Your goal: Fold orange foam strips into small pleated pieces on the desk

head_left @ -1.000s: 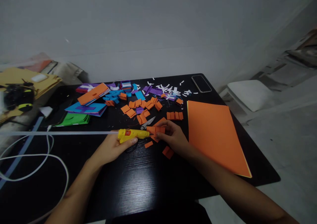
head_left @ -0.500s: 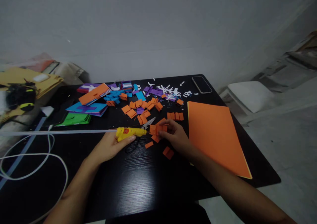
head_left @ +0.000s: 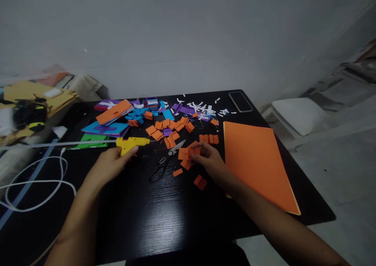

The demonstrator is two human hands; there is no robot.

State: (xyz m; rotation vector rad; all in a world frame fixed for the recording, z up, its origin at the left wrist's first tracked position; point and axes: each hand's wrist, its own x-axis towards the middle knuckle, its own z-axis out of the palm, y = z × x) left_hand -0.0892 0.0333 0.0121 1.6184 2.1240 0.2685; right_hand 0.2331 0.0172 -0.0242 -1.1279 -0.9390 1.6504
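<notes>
My left hand is closed round the handle of a yellow glue gun, its nozzle toward the right and a long pale glue stick out of its back. In my right hand, thumb and fingers pinch a folded orange paper piece. Between the hands lie scissors with dark handles, blades toward the upper right. A small orange strip and a folded orange piece are on the black table just below my right hand.
Several folded orange pieces lie farther back, near white paper scraps. Orange sheets lie at the right, a phone behind them. Coloured paper stacks and a looped white cable are on the left.
My left hand has drawn the glue gun left, away from the orange paper, uncovering the scissors. My right hand stays in place with its paper piece.
</notes>
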